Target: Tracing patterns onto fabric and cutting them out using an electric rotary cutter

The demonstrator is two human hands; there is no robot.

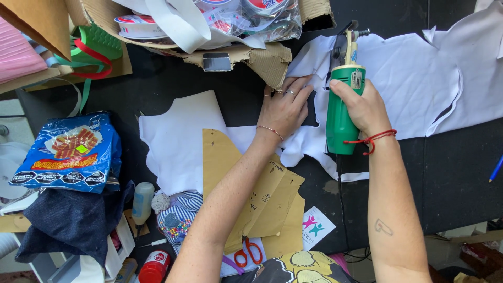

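Observation:
My right hand grips a green electric fabric cutter standing on white fabric spread over the black table. The cutter's metal head points away from me at the fabric's edge. My left hand lies flat, fingers spread, on the white fabric just left of the cutter, next to a torn cardboard flap. A ring sits on one finger and thin bracelets circle both wrists.
Brown paper pattern pieces and another white fabric piece lie near my left forearm. Red-handled scissors, a blue snack bag, dark cloth, a small bottle and a cardboard box of tape rolls surround the work area.

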